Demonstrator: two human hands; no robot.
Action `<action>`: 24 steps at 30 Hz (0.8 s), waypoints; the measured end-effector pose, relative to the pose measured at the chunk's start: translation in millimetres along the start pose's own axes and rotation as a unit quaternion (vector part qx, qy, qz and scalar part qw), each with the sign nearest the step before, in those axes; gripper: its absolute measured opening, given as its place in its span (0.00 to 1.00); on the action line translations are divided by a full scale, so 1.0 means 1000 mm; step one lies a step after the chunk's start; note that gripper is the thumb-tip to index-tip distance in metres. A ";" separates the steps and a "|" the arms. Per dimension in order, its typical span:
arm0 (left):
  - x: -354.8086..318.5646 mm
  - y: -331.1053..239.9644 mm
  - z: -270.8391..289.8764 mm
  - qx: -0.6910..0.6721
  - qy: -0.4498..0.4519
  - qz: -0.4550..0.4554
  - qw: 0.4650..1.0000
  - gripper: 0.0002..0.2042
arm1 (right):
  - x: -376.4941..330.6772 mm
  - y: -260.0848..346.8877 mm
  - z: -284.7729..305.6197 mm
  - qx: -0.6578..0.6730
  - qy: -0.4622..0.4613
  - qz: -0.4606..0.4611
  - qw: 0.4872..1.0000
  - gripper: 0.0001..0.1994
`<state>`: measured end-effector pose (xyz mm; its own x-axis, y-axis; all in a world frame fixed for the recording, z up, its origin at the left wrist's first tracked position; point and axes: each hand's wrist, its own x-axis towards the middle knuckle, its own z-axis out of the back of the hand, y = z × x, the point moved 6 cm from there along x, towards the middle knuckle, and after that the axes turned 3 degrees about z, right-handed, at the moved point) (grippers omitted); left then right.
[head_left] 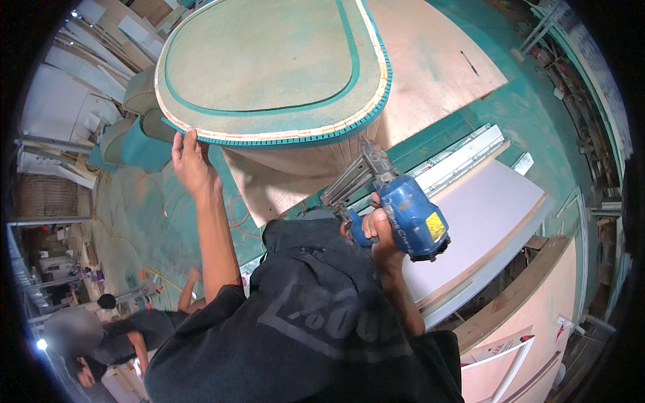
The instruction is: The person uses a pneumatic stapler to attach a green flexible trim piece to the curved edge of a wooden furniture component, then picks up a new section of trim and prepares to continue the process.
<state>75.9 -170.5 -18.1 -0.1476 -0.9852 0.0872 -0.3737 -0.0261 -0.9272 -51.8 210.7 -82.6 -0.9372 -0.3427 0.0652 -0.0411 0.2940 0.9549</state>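
Note:
A large rounded wooden form (259,57) has a teal line running round its top. Along its rim bends a teal strip (275,142) cut with many fine slots, and the strip's left end stands slightly off the rim. My left hand (195,164) pinches this strip near that end, thumb and fingers at the edge. In my right hand (379,232) is a blue nail gun (406,208), gripped by its handle. The gun's nose points up toward the form's front right side, close below the strip; whether it touches I cannot tell.
The form stands on a pale plywood sheet (443,67). To the right lie metal rails (463,161) and a white panel (463,221). Teal curved pieces (138,141) stand at left. A red hose (235,211) crosses the green floor. A person (127,342) is at lower left.

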 end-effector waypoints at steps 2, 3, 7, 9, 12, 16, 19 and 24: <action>-0.002 0.000 -0.006 0.006 0.011 -0.003 1.000 0.32 | -0.001 0.023 -0.013 0.088 -0.017 -0.038 0.995 0.13; -0.006 -0.006 -0.004 0.013 0.009 -0.013 1.000 0.32 | -0.004 0.025 -0.020 0.131 -0.018 -0.061 0.989 0.13; -0.008 -0.010 -0.006 0.038 0.038 -0.013 0.998 0.33 | -0.017 0.032 -0.035 0.159 -0.029 -0.050 0.986 0.15; -0.007 -0.012 -0.006 0.050 0.036 -0.001 0.998 0.34 | -0.020 0.023 -0.042 0.178 -0.042 -0.087 0.979 0.14; -0.003 -0.012 0.000 0.062 0.033 0.034 0.997 0.35 | -0.028 0.015 -0.059 0.287 -0.076 -0.152 0.943 0.13; 0.011 -0.010 0.011 0.051 0.045 0.081 0.994 0.30 | -0.036 0.011 -0.069 0.390 -0.068 -0.186 0.899 0.16; 0.013 -0.011 0.006 0.053 0.080 0.115 0.989 0.24 | -0.037 0.009 -0.073 0.407 -0.074 -0.191 0.890 0.17; 0.006 -0.014 0.001 0.073 0.087 0.119 0.986 0.18 | -0.026 0.016 -0.071 0.407 -0.086 -0.195 0.888 0.13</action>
<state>80.8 -176.1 -5.1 -0.3739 -0.9232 -0.0893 -0.1762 0.1652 -0.9704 -3.3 161.5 -48.2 -0.8328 -0.4390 -0.3372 -0.5454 0.7547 0.3646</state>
